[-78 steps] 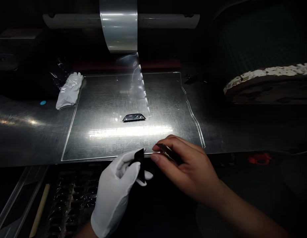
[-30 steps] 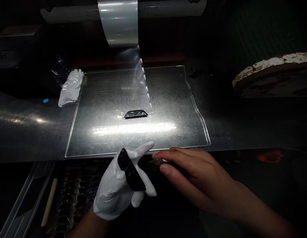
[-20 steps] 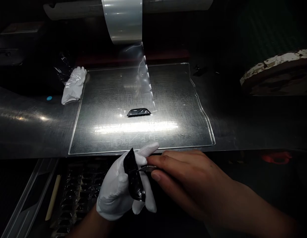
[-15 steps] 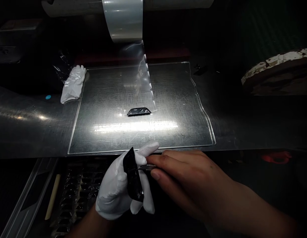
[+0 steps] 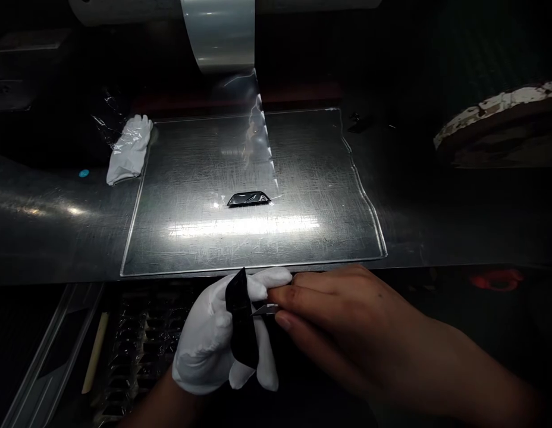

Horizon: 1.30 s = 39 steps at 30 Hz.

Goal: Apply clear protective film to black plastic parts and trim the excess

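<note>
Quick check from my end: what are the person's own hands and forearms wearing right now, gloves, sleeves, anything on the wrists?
The left hand wears a plain white fabric glove that ends at the wrist, with no markings visible. The right hand is bare, with no glove. Both forearms are bare where they show; no sleeve, watch or band is visible in the head view.

Your hands: 2, left hand gloved, right hand bare
Black parts: 2, one black part in hand, one black part on sheet
Blades: 1, small blade
Spare gloves: 1, white glove lying loose
Clear sheets: 1, clear sheet on your tabletop
Film rolls: 1, film roll
Wooden sticks: 1, wooden stick
</note>
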Tool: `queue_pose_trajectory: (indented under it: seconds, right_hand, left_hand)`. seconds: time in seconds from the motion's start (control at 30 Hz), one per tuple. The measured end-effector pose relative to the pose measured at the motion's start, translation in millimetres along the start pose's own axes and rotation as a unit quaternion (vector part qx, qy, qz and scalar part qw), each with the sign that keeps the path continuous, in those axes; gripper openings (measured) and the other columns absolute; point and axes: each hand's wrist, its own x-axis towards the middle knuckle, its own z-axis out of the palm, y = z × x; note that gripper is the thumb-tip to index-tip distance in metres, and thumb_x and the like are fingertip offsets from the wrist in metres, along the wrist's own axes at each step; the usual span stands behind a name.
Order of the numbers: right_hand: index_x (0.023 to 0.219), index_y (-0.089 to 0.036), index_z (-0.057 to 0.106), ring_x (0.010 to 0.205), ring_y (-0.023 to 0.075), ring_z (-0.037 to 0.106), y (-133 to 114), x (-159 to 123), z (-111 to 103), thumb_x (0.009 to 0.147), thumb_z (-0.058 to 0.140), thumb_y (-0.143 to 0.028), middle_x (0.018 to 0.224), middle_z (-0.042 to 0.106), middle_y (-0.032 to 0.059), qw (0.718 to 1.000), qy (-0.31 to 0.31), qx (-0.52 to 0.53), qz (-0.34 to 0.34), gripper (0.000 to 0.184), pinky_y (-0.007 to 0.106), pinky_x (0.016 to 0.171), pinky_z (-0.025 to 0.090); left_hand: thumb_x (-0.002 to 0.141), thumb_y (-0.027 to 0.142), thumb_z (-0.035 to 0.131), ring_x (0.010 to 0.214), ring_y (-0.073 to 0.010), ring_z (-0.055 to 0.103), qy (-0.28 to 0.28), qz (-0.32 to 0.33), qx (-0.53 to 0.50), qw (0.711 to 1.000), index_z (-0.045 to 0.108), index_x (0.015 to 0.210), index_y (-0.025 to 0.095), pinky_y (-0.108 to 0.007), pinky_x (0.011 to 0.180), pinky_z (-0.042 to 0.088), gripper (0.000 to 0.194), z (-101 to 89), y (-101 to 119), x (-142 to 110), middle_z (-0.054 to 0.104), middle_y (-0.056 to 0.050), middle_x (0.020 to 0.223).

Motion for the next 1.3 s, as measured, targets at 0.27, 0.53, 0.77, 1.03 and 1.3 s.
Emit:
queue_pose_trajectory:
  seconds: [0.27,0.53,0.77,1.03,1.3]
  right_hand:
    - [0.110,-0.025,0.067,0.074,0.0105,0.063,3,-4,0,0.108,0.047,-0.025,0.092,0.069,-0.0049,1.000,-0.017,0.001,0.011,0.019,0.029,0.066,0.042]
    - [0.114,-0.024,0.067,0.080,0.0112,0.065,7,-6,5,0.108,0.048,-0.025,0.098,0.071,-0.0032,1.000,0.001,0.014,0.004,0.020,0.028,0.070,0.044]
    - [0.118,-0.022,0.068,0.077,0.0105,0.065,5,-9,6,0.108,0.049,-0.023,0.093,0.070,-0.0026,0.998,-0.013,0.059,-0.023,0.022,0.026,0.071,0.047]
    - [0.120,-0.022,0.064,0.093,0.0123,0.071,6,-6,10,0.108,0.051,-0.023,0.108,0.075,-0.0023,0.997,0.072,-0.006,-0.018,0.017,0.026,0.079,0.050]
    - [0.116,-0.024,0.065,0.088,0.0125,0.071,6,-7,12,0.109,0.049,-0.025,0.106,0.074,-0.0021,0.999,0.041,-0.015,-0.004,0.017,0.027,0.074,0.048]
  left_hand:
    - [0.103,0.043,0.056,0.042,-0.0047,0.056,0.036,-0.009,-0.001,0.999,0.065,0.129,0.019,-0.012,0.031,0.033,0.036,3.5,-2,-1,0.075,-0.016,0.115]
    - [0.104,0.043,0.056,0.043,-0.0025,0.057,0.046,-0.020,-0.024,0.998,0.066,0.128,0.021,-0.009,0.033,0.026,0.034,8.8,-5,0,0.075,-0.015,0.119]
    - [0.107,0.036,0.049,0.046,-0.0007,0.058,0.061,0.003,-0.041,0.997,0.067,0.131,0.019,-0.010,0.030,0.027,0.035,5.6,-5,3,0.063,-0.017,0.146]
    - [0.107,0.039,0.047,0.042,-0.0025,0.052,0.024,0.019,-0.009,1.000,0.065,0.131,0.019,-0.012,0.030,0.022,0.036,3.6,-3,2,0.072,-0.019,0.134]
    - [0.106,0.045,0.049,0.035,-0.0046,0.040,0.024,-0.002,0.011,1.000,0.060,0.134,0.019,-0.012,0.032,0.023,0.041,-0.4,-4,-2,0.077,-0.007,0.075]
